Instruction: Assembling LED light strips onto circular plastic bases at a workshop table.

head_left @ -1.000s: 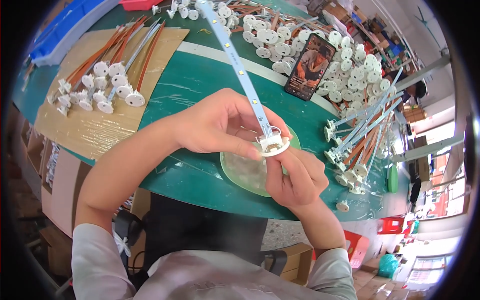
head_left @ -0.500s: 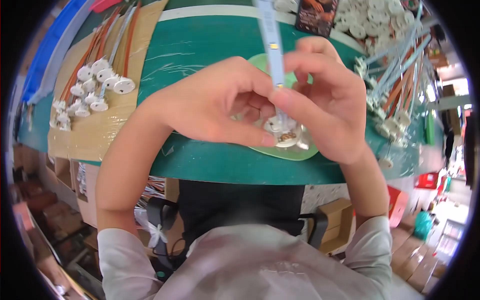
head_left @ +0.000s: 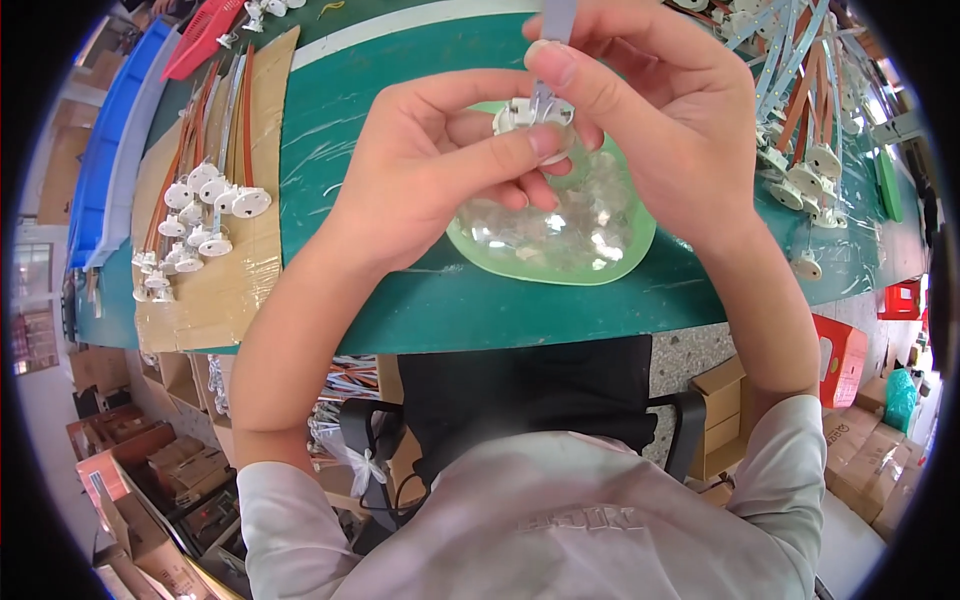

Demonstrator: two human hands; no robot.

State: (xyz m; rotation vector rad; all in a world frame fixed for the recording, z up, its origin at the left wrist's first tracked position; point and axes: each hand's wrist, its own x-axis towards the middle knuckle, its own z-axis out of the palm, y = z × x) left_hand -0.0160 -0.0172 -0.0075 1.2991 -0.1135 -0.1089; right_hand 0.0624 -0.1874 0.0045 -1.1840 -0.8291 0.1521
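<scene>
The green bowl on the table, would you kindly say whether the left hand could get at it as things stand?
Probably yes: the left hand is right by the green bowl, whose near rim is uncovered, though the white base it holds may hamper a grasp.

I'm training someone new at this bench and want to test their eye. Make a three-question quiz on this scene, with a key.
1. Which hand pinches the pale strip?
2. True or false: the left hand holds the white round base.
3. What colour is the rim of the dish below the hands?
A) Blue
B) Green
C) Red

Key:
1. The right hand.
2. True.
3. B.
</scene>
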